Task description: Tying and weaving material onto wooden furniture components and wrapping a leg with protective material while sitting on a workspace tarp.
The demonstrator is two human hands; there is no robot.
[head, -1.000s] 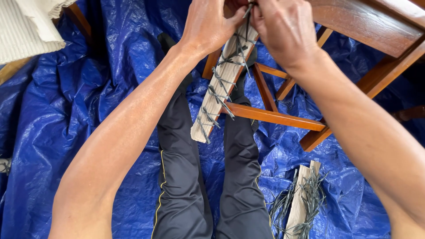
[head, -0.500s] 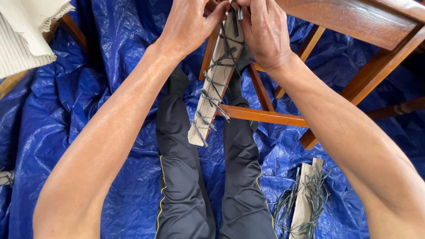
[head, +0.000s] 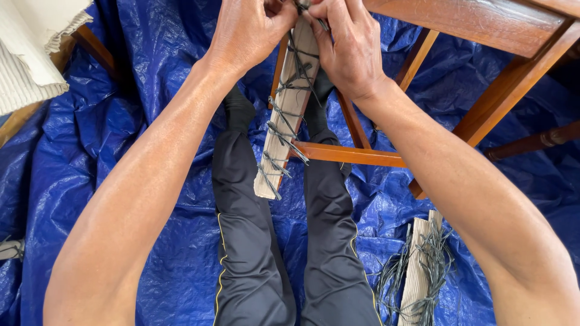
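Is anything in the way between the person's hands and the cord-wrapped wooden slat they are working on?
Nothing visible: the left hand and right hand already grip the top of the cord-wrapped slat, their fingers directly on it.

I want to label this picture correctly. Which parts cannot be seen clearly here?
- Head view: the fingers of the left hand and right hand are cut off by the top edge.
- The top of the wooden slat is hidden behind both hands.
- The wooden frame runs beyond the right edge.
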